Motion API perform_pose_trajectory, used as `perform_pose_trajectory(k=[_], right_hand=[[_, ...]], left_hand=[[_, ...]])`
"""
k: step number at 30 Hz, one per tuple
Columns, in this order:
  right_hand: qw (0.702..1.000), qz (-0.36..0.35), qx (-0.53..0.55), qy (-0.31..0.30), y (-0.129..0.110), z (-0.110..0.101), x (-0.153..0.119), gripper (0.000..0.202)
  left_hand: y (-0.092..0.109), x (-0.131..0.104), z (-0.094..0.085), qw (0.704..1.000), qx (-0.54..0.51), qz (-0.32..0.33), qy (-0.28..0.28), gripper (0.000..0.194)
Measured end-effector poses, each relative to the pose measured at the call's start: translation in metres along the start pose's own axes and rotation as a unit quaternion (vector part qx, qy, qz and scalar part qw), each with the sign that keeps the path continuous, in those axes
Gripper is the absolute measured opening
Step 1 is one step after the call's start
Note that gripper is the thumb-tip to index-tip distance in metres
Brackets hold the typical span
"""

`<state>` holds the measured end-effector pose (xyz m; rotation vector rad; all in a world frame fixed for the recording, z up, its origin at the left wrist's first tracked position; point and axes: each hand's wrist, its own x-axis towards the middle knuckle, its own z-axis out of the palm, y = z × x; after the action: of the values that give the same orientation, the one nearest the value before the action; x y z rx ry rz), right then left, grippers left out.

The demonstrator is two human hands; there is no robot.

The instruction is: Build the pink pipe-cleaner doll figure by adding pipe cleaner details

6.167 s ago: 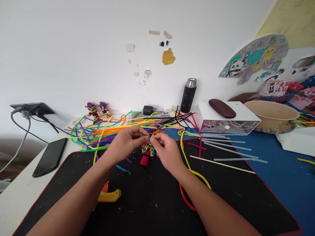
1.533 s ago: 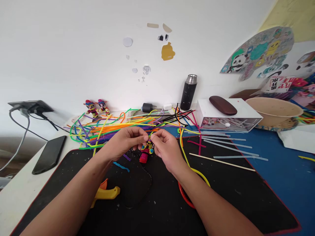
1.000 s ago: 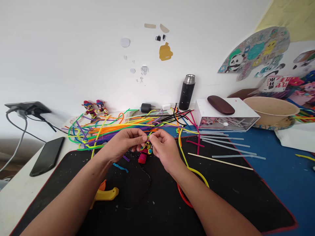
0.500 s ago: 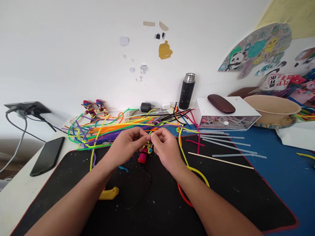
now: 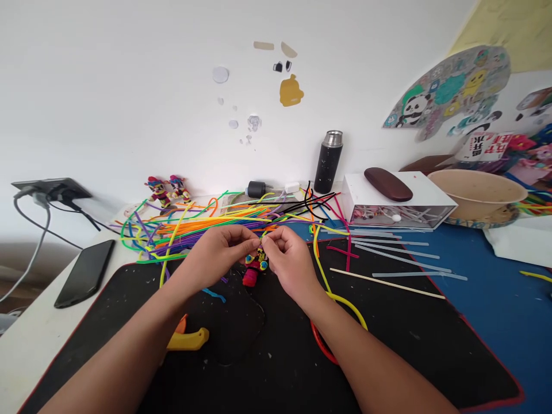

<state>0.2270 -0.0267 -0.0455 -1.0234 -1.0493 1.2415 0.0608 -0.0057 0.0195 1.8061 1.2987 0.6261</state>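
Observation:
A small pipe-cleaner doll (image 5: 250,279), red at its near end with yellow, black and blue parts above, hangs below my fingertips over the black mat (image 5: 276,368). My left hand (image 5: 226,250) pinches its upper end with thumb and index finger. Close beside it, my right hand (image 5: 288,256) is closed in a pinch at the same end. The fingertips almost meet and hide what lies between them. Behind my hands is a pile of coloured pipe cleaners (image 5: 207,228). Two similar dolls (image 5: 158,192) stand by the wall.
A yellow-handled tool (image 5: 190,340) lies near my left forearm, and a phone (image 5: 84,274) farther left. To the right are a wooden stick (image 5: 388,283), clear glue sticks (image 5: 403,257), a white box (image 5: 401,213) and a beige bowl (image 5: 474,187). A black flask (image 5: 328,164) stands behind.
My fingers have shifted slightly at the doll's upper end, and more of its yellow and blue parts shows between my hands. The view has moved a little.

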Motion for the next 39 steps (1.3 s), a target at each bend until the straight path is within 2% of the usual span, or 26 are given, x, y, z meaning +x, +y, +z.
perform_pose_trajectory(k=[7, 17, 23, 30, 39], right_hand=[[1.0, 0.01, 0.002, -0.018, -0.002, 0.002, -0.002, 0.024], [0.999, 0.006, -0.018, -0.027, 0.003, 0.003, -0.003, 0.021], [0.998, -0.014, -0.048, -0.028, 0.0, 0.003, -0.004, 0.017], [0.997, -0.028, -0.06, -0.031, -0.001, 0.004, -0.005, 0.013], [0.997, -0.027, -0.064, -0.031, 0.0, 0.004, -0.006, 0.012]], left_hand=[[-0.006, 0.003, -0.014, 1.0, -0.01, 0.02, -0.015, 0.034], [-0.013, 0.007, -0.017, 0.999, 0.011, 0.01, -0.041, 0.04], [-0.009, 0.007, -0.017, 0.998, 0.014, 0.004, -0.062, 0.036], [-0.009, 0.005, -0.015, 0.998, 0.022, -0.016, -0.062, 0.031], [-0.014, 0.01, -0.015, 0.996, -0.03, -0.033, -0.081, 0.033]])
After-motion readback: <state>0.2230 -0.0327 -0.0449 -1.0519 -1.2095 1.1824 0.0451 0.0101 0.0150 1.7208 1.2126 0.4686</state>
